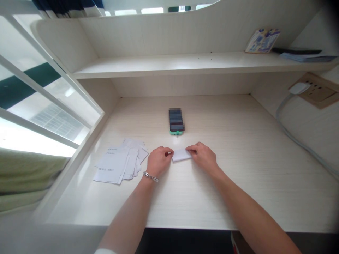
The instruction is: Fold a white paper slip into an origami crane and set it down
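A small folded piece of white paper lies at the middle of the desk between both hands. My left hand, with a chain bracelet at the wrist, pinches its left end. At the opposite end, my right hand grips the paper between thumb and fingers. Left of my left hand is a loose, overlapping pile of white paper sheets, some with printed lines. Beyond the folded paper lies a dark phone, its screen blurred, with a green edge toward me.
Above the pale wooden desk runs a shelf holding a colourful packet and some flat booklets. A white plug sits in the right wall socket, its cable hanging down. Window bars border the left side.
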{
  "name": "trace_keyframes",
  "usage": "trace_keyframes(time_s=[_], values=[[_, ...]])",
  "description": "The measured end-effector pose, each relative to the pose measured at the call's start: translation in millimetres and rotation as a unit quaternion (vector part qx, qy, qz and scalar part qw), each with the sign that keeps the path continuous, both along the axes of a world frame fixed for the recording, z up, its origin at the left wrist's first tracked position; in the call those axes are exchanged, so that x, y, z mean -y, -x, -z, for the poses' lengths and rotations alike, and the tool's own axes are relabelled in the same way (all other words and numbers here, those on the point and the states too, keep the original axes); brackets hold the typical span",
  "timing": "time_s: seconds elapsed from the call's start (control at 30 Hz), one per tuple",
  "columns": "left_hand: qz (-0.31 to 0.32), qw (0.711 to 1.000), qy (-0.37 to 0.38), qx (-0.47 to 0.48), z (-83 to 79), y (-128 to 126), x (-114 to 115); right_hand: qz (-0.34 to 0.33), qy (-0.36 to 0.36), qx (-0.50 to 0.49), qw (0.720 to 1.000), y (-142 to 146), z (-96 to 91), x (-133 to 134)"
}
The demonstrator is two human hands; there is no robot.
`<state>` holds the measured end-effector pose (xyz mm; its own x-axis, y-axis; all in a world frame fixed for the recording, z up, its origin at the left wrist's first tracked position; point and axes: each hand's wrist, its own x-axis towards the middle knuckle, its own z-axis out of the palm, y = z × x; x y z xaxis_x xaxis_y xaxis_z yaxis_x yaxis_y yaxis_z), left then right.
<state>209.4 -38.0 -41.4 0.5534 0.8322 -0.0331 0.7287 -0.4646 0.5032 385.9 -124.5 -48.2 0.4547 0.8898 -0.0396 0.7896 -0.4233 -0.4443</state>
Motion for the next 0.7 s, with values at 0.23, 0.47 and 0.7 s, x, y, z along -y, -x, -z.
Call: trace_keyframes(time_s=[0.23, 0.47, 0.7], values=[[-0.045, 0.998, 0.012, -0.041, -5.9, -12.8, 4.6, -0.010, -0.002, 0.007, 1.000, 3.0, -4.4, -0.3], [-0.051, 0.997, -0.002, -0.058, -3.0, -16.9, 8.5, -0.010, -0.010, 0.030, 0.999, 3.9, -2.2, 1.5], [-0.027, 0.998, -0.020, -0.051, 0.0, -15.0, 10.0, -0.134, -0.091, 0.112, 0.980, 19.4, 5.8, 9.7]])
